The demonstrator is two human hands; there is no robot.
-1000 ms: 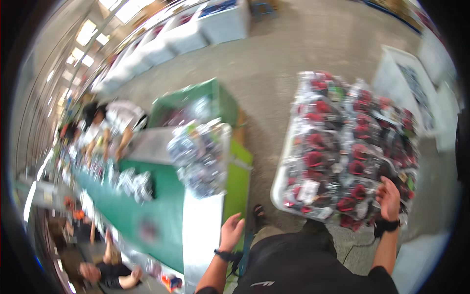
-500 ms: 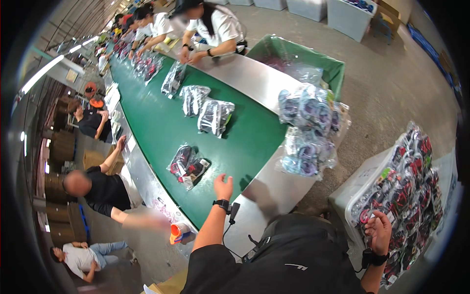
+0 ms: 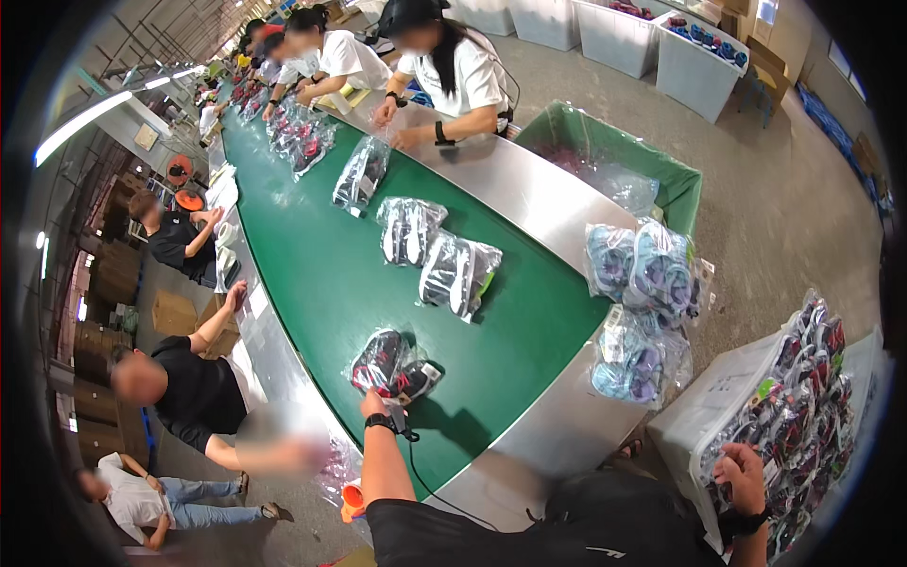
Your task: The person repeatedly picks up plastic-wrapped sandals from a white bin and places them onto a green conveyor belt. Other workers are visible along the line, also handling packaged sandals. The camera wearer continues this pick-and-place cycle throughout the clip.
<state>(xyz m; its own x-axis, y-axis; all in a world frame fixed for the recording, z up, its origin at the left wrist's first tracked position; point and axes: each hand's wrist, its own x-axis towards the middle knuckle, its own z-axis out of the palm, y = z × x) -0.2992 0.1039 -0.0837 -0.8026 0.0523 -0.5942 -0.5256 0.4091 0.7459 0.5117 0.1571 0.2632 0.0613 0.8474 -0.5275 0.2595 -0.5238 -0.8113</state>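
On the green conveyor belt (image 3: 326,274) lies a clear bag of black and red shoes (image 3: 383,359). My left hand (image 3: 374,404) is at its near edge, the fingers closed against the plastic and partly hidden. My right hand (image 3: 742,472) is at the right, in front of a white bin (image 3: 699,420) heaped with bagged dark and red shoes (image 3: 803,378). Its fingers are loosely curled and a little apart, with nothing visible in them. Two bags of black and white shoes, one nearer (image 3: 458,276) and one farther (image 3: 409,231), lie beyond on the belt.
Bagged blue-purple shoes (image 3: 642,283) are stacked at the belt's right corner, on the metal edge (image 3: 543,430). Behind them stands a green-lined bin (image 3: 675,175). Co-workers line the far right side; a person in black (image 3: 198,383) stands at the left near an orange cup (image 3: 352,501).
My left hand has moved left and forward from above the bare belt to the bag of black and red shoes. My right hand stays by the white bin. The view has shifted.
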